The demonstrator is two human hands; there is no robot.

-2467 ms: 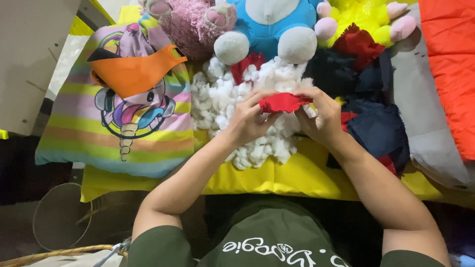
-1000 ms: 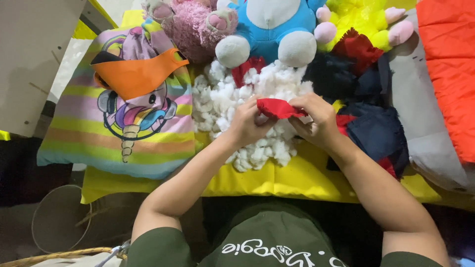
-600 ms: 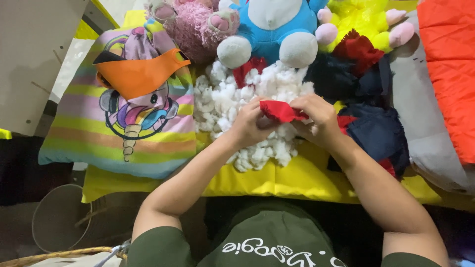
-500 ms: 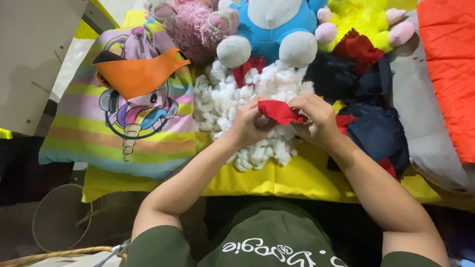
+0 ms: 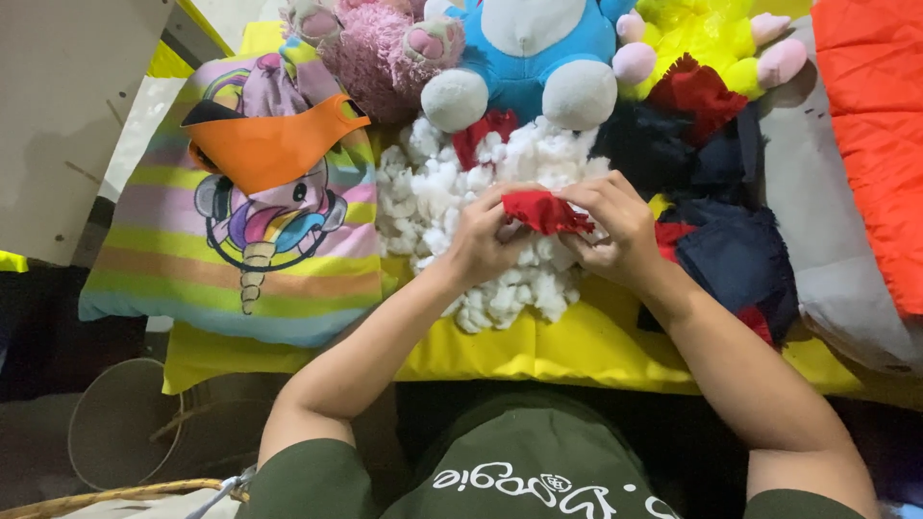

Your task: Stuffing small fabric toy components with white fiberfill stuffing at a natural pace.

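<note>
Holding: both hands meet over the heap of white stuffing (image 5: 481,211), with a small red cloth piece (image 5: 544,211) caught between them.
Red cloth piece, place: it sits between the two hands, above the white stuffing, near the middle of the yellow-covered bench (image 5: 538,346).
Long axis: the cloth runs roughly left to right, from one hand to the other, bunched and crumpled rather than flat.
Which hand is nearer: neither; each holds one end, so the cloth lies inward from both sets of fingers.
Left hand (image 5: 481,245): fingers curled and pressed together on the cloth's left end, thumb on top.
Right hand (image 5: 615,231): fingers bent and closed on the right end, pinching its frayed edge.
Opening: no gap shows between fingers and cloth on either side.
Beyond the hands: a blue and white plush toy (image 5: 529,58), a pink plush toy (image 5: 370,48) and a yellow plush toy (image 5: 707,43) along the far edge.
Right side: dark blue fabric pieces (image 5: 735,259) just beside the right wrist, an orange quilted cloth (image 5: 870,125) farther off.
Left side: a striped cushion (image 5: 240,250) with an orange fabric shape (image 5: 269,144) lying on it, well apart from the hands.
</note>
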